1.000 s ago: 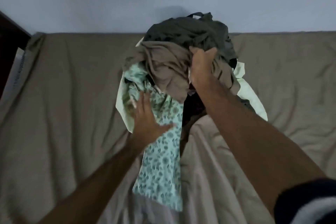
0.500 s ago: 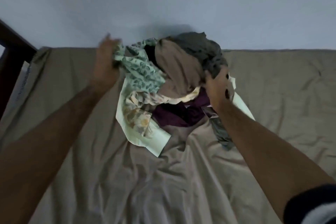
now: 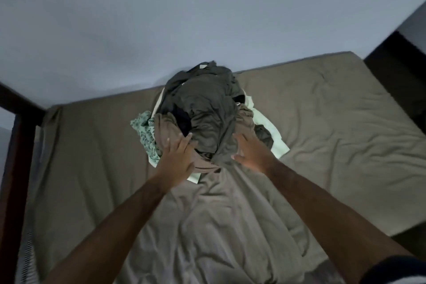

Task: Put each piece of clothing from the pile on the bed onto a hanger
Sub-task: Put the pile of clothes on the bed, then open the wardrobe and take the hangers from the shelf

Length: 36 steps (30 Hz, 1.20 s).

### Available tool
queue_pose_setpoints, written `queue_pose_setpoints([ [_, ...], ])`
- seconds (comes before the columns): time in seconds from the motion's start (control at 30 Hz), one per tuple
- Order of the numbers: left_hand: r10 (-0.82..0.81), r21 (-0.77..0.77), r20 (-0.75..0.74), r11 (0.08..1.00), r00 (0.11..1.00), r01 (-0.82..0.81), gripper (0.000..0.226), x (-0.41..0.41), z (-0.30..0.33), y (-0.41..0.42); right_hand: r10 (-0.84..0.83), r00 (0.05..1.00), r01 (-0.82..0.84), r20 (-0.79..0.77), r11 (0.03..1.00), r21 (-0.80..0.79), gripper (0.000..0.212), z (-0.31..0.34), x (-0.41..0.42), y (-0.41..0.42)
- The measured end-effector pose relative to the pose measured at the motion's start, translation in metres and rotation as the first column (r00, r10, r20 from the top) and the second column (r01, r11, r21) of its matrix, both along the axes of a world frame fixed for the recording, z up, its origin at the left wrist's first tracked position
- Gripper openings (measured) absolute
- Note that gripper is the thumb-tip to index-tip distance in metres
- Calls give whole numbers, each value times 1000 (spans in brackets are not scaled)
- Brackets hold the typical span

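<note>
Pile mid-bed; perhaps wall-side

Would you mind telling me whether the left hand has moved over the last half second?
Yes: the left hand dropped from the pile's upper left to its near edge.

One head-worn camera looks forward and down from above the bed, close over both outstretched arms, facing the wall behind it

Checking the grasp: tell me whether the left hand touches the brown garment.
Touching: the head view shows the left hand lying flat on the brown garment.
</note>
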<state>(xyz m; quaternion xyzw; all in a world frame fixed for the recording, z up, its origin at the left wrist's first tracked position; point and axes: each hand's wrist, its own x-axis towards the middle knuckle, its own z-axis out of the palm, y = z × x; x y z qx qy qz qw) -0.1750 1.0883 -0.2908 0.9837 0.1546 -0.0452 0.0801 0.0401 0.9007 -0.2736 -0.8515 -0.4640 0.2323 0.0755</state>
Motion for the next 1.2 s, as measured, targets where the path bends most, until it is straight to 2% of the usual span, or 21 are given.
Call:
queue_pose_setpoints([
  [0.1, -76, 41, 25, 996, 997, 75, 71, 2, 50, -37, -18, 986, 7, 165, 998, 69, 83, 49, -26, -50],
  [0.3, -260, 127, 129, 961, 957, 244, 76, 29, 133, -157, -138, 936, 108, 325, 988, 107, 94, 133, -53, -186],
  [0.53, -459, 270, 165, 872, 873, 408, 83, 64, 216, -368, -319, 854, 278, 411, 948, 158, 97, 203, -71, -408],
  [0.67, -540, 266, 164, 830, 826, 490, 85, 83, 243, -507, -426, 778, 374, 462, 905, 204, 96, 237, -77, -552],
  [0.77, -612, 269, 191, 785, 768, 558, 84, 101, 266, -609, -492, 707, 454, 508, 866, 209, 96, 266, -81, -657],
  [0.9, -704, 281, 256, 710, 663, 645, 82, 130, 296, -732, -641, 583, 599, 499, 754, 268, 95, 290, -90, -788],
  [1.2, -836, 282, 344, 526, 427, 802, 81, 201, 321, -999, -755, 348, 766, 556, 571, 296, 93, 324, -79, -1042],
])
